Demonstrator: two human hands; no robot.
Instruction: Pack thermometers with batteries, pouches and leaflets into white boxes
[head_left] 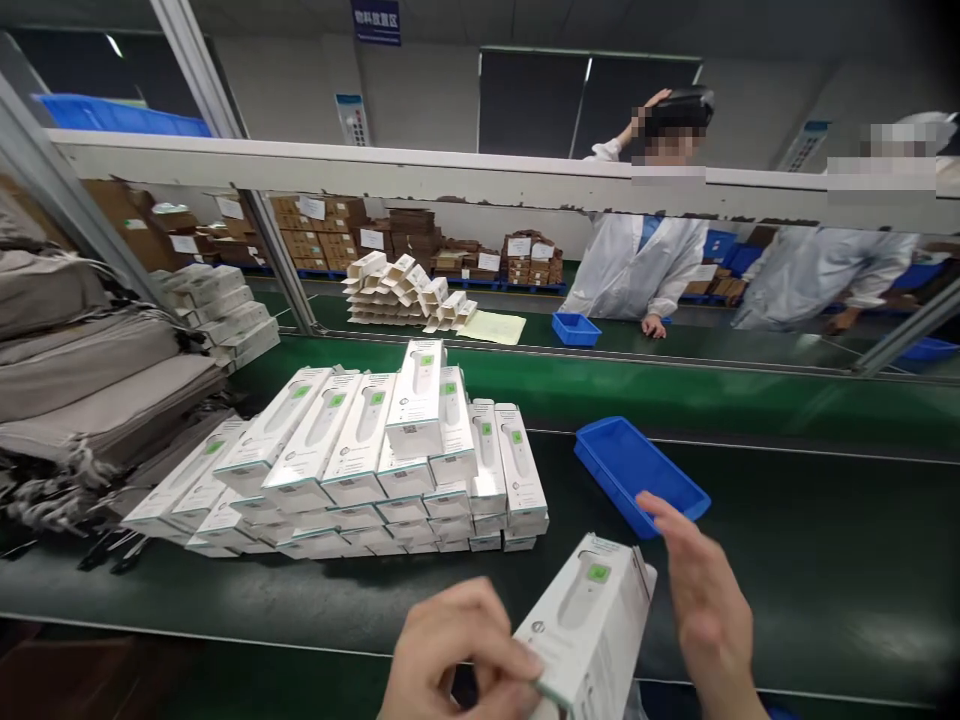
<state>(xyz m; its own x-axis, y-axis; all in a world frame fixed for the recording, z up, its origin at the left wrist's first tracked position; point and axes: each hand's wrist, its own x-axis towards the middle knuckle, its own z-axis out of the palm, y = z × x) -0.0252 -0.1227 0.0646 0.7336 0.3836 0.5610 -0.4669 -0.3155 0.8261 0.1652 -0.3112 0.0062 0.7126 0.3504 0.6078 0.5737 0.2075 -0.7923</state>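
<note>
At the bottom of the view, a white carton (585,615) printed with a handheld device and its green screen is tilted with its far end up. My left hand (457,650) pinches the near left corner between thumb and fingers. To the right of the carton, my right hand (705,605) is raised with fingers stretched out, apart from it and holding nothing. Ahead and to the left stands a stack of similar cartons (360,440) in several layers. Beyond my right hand lies a blue tray (637,470).
Grey fabric pouches (97,350) are heaped on the left. Across the metal frame are open white boxes (397,290), yellowish paper (491,326), a small blue bin (576,329) and two people in white coats (637,265). A white crossbar (450,180) spans the bench.
</note>
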